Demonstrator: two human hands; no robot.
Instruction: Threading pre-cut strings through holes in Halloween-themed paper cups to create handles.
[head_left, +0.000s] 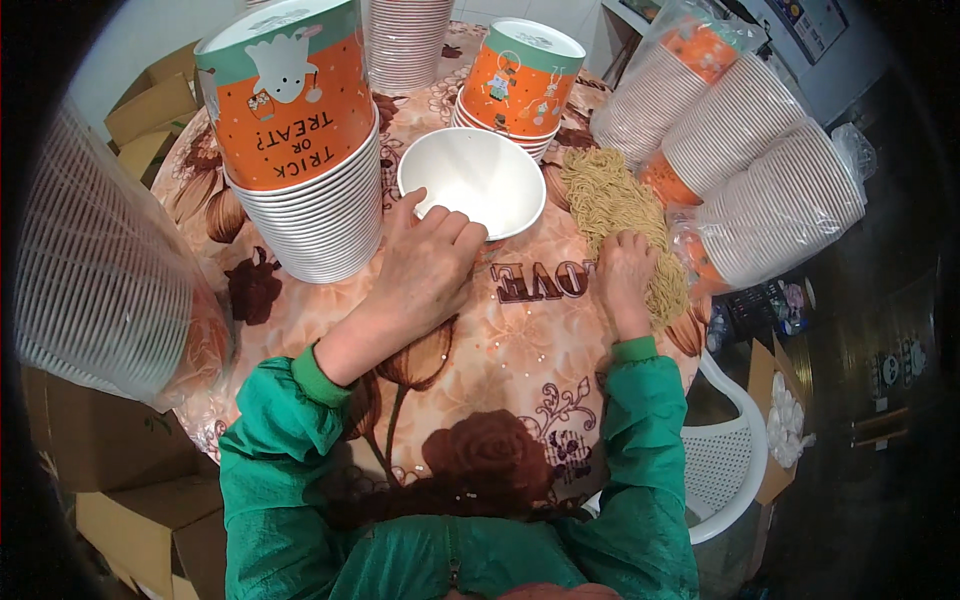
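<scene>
Seen from above, a person in a green jacket is working with both bare hands at a table covered with a peach-and-brown floral cloth. The left hand is lying half-curled, its fingertips touching the near rim of a round, deep white bowl whose open mouth is facing up; the thumb is hiding, so whether it is pinching the wall cannot be told. To the right, the right hand is resting partly closed, fingertips down on a heap of thin, wavy tan strands; whether it is gripping any cannot be told. A tall stack of orange, green and white tubs is standing left of the bowl, and a shorter matching stack just behind.
</scene>
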